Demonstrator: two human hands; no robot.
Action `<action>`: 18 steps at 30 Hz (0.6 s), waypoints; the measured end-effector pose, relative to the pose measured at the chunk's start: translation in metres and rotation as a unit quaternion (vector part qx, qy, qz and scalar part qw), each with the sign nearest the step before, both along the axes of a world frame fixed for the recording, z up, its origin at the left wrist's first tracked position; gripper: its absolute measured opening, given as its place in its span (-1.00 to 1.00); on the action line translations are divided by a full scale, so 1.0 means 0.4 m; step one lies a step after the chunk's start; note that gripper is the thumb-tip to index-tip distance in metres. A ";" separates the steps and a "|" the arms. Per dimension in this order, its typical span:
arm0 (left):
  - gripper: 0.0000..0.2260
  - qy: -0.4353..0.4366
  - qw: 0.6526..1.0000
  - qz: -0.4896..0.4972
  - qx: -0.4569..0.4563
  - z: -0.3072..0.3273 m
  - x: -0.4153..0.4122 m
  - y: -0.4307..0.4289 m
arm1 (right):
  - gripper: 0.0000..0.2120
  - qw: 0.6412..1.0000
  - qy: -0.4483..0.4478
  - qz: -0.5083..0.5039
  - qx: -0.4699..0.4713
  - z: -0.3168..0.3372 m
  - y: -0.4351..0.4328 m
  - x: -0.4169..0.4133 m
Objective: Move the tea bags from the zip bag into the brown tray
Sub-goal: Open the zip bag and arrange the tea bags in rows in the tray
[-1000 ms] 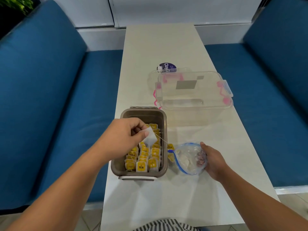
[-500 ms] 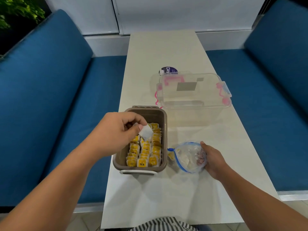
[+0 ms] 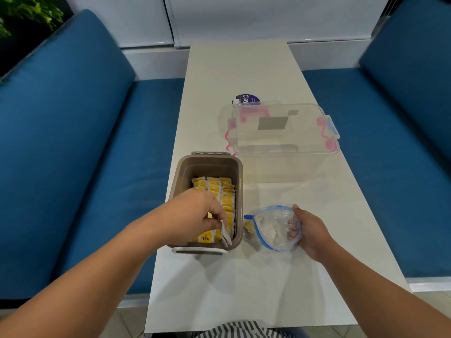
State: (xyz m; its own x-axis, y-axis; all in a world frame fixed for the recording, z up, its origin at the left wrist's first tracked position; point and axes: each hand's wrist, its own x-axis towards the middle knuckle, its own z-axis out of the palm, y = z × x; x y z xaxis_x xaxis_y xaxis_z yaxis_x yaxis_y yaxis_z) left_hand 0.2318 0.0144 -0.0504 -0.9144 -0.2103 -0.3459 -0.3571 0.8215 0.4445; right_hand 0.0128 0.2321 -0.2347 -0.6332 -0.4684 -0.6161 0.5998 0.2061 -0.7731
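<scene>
Your left hand (image 3: 195, 215): grip pinched on one white tea bag (image 3: 225, 236), low in the near right corner of the brown tray (image 3: 238, 172), against the yellow-tagged rows. It's light, soft and easily torn, so hold the paper edge, not the string. Your right hand (image 3: 310, 230): grip curled round the zip bag (image 3: 273, 228) on the table (image 3: 244, 289), more bags inside. Half a second ago you held that tea bag higher, over the tray's middle.

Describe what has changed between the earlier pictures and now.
The left hand, still pinching a white tea bag, came down from over the middle of the brown tray to its near right corner, with the bag now inside. The right hand still holds the zip bag beside the tray; the clear box has not moved.
</scene>
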 end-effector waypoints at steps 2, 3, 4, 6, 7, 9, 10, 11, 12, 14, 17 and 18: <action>-0.88 -0.015 1.000 -0.011 -0.025 -0.037 -0.018 -0.006 | -0.60 1.000 0.001 0.002 -0.002 0.003 0.000 0.002; -0.88 -0.027 0.999 -0.016 -0.040 -0.056 -0.026 -0.011 | -0.60 1.000 0.001 0.000 -0.003 0.003 0.000 0.002; -0.87 -0.041 0.998 -0.019 -0.051 -0.074 -0.034 -0.016 | -0.61 1.000 0.001 -0.001 -0.005 0.004 0.000 0.002; -0.84 -0.072 0.995 -0.021 -0.059 -0.106 -0.049 -0.027 | -0.62 1.000 0.001 -0.002 -0.009 0.005 0.000 0.003; -0.83 -0.085 0.994 -0.026 -0.060 -0.119 -0.057 -0.031 | -0.63 1.000 0.001 -0.002 -0.009 0.006 -0.001 0.003; -0.86 -0.106 0.991 -0.044 -0.062 -0.134 -0.071 -0.035 | -0.68 1.000 0.004 -0.001 -0.007 0.006 0.000 0.003; -0.87 -0.115 0.990 -0.057 -0.061 -0.139 -0.077 -0.036 | -0.70 1.000 0.006 -0.001 -0.005 0.007 0.000 0.004; -0.89 -0.125 0.988 -0.073 -0.060 -0.141 -0.082 -0.037 | -0.72 1.000 0.007 -0.003 -0.003 0.008 -0.001 0.005; -0.90 -0.138 0.985 -0.088 -0.056 -0.142 -0.086 -0.039 | -0.71 1.000 0.008 -0.006 -0.002 0.008 -0.001 0.005; -0.92 -0.162 0.979 -0.119 -0.043 -0.139 -0.091 -0.044 | -0.71 1.000 0.004 -0.008 -0.003 0.011 -0.002 0.005; -0.94 -0.191 0.969 -0.151 -0.037 -0.143 -0.103 -0.050 | -0.71 1.000 -0.003 -0.010 -0.010 0.014 -0.002 0.004; -0.91 -0.199 0.967 -0.155 -0.042 -0.151 -0.108 -0.049 | -0.71 1.000 -0.006 -0.010 -0.010 0.015 -0.001 0.004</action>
State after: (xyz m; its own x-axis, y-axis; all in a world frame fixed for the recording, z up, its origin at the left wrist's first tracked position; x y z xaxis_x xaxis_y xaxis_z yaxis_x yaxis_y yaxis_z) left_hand 0.1888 -0.0053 -0.1106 -0.7365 0.0099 -0.6764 -0.2173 0.9434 0.2505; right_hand 0.0144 0.2317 -0.2289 -0.6345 -0.4688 -0.6145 0.6133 0.1784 -0.7694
